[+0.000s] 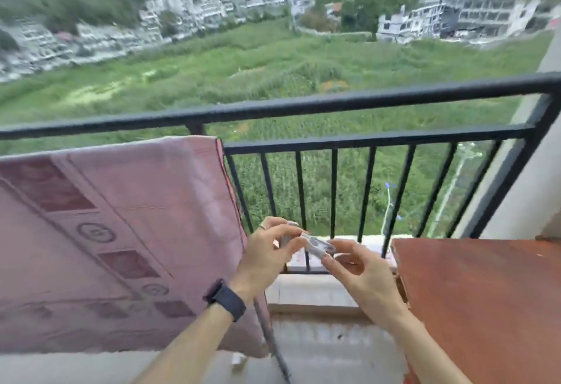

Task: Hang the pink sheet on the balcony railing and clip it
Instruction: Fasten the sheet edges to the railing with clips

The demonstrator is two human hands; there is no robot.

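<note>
1. hands meet low at centre: left hand (267,257) and right hand (361,274), fingers curled, both pinching a small pale grey clip (315,245).
2. reddish-brown wooden table (485,292) stands to the right.
3. patterned pink fabric sheet (121,231) hangs over the black metal balcony railing (334,104), on the left.

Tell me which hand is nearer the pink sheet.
Left. The left hand is at the right edge of the sheet; the right hand, sharing the clip, is farther right, by the table.
</note>
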